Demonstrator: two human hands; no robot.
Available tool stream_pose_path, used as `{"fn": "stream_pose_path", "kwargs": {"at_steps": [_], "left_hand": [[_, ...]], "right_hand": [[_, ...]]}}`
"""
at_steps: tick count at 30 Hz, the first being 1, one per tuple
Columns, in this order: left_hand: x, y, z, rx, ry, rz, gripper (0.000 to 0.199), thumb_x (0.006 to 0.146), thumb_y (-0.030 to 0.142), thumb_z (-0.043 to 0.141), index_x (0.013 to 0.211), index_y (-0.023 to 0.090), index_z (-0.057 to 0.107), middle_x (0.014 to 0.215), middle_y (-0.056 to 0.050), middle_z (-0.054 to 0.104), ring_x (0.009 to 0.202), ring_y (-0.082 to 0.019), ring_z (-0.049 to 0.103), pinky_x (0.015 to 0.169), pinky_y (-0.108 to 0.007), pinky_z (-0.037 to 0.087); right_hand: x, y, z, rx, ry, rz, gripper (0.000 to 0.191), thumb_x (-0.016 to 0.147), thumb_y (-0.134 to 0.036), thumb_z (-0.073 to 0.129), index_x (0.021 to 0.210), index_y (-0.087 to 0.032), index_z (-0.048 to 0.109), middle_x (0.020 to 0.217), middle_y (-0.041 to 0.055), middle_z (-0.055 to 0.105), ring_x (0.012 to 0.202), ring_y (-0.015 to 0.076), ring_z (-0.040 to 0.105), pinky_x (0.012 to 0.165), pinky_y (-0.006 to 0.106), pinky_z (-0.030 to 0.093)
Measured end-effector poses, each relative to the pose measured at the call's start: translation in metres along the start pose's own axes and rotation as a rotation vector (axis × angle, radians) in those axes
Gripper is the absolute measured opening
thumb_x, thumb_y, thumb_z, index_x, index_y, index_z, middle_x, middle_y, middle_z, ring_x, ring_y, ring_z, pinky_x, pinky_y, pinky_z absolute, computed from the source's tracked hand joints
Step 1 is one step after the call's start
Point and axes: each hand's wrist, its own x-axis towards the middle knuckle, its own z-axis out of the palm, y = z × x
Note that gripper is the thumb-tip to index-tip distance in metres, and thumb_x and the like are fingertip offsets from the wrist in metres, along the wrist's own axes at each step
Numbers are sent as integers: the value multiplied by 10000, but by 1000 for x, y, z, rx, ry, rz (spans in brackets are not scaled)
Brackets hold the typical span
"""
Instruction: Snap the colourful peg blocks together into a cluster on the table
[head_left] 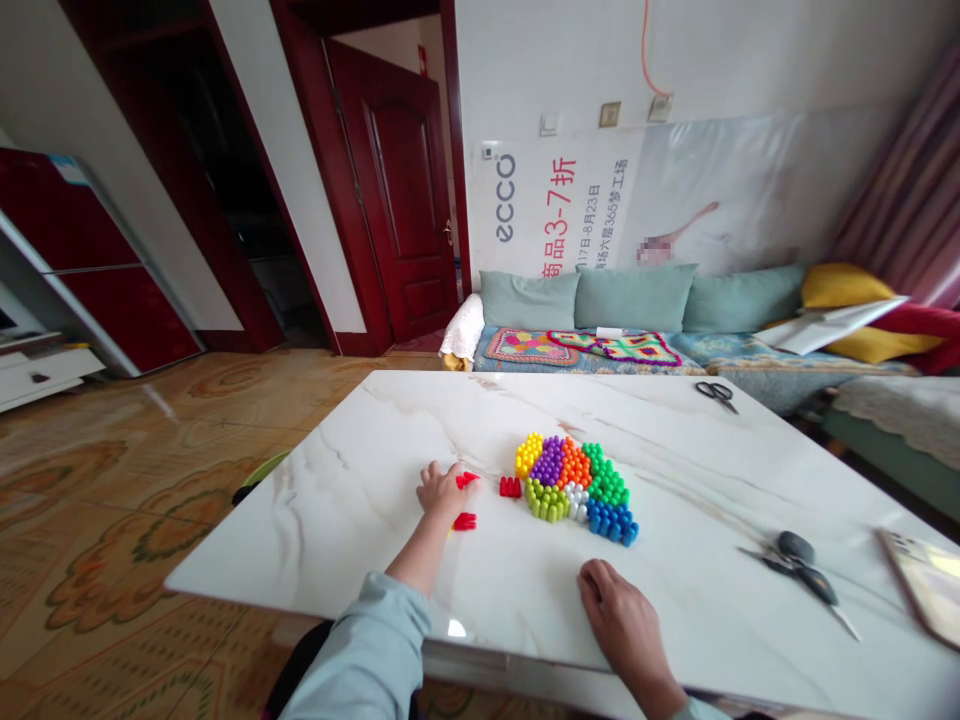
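Note:
My left hand (441, 490) is over the left part of the table, its fingers spread. Its thumb side touches or nearly touches a few small red plastic pieces (466, 480) lying on their sides. More red pieces (465, 521) lie just below that hand, and a short row of red ones (510, 487) sits to its right. Beyond are small round-topped pieces grouped by colour: yellow (529, 455), purple (548, 462), orange (575, 464), green (606, 478), lime (547, 501), white (576, 501) and blue (613, 522). My right hand (619, 612) rests near the front edge, fingers curled, seemingly holding nothing.
The white marbled table (360, 450) also carries black-handled scissors (716, 392) at the far right. Nearer lie an open pair of scissors or similar tool (806, 575) and a phone-like object (926, 580). Behind stands a sofa with green cushions (636, 297).

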Motion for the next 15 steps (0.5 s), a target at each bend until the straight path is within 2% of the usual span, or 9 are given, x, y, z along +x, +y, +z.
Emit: {"fn": "stream_pose_path", "kwargs": {"at_steps": [3,7,12,15], "left_hand": [[4,4,3,-1,-6,89,343,812,547,541,1096,376,628,1248,-81,452,1147,-317,392,823,-403,440],[4,1,3,12,-6,238,300,838,465,569,1117,364,609,1163,-45,484,1061,-244,475,784,-304,440],[12,-3,0,19,-26,331,281,839,425,594,1090,301,612,1048,-26,530,814,-174,588,697,-264,439],[18,-1,-3,-2,-10,337,255,848,391,587,1057,247,606,1027,-39,558,771,-175,608,675,-267,446]], "right_hand": [[1,-1,-1,23,5,-7,183,939,-272,384,809,-238,507,730,-1,616,628,142,612,572,259,367],[1,-3,-4,20,5,7,174,931,-249,394,804,-231,511,721,-10,602,632,137,607,576,252,363],[1,-5,-5,16,5,27,174,928,-235,397,803,-229,518,720,-15,599,636,136,602,576,248,353],[2,-5,-4,22,13,30,166,925,-231,405,807,-229,522,721,-14,606,635,134,599,574,247,352]]}}
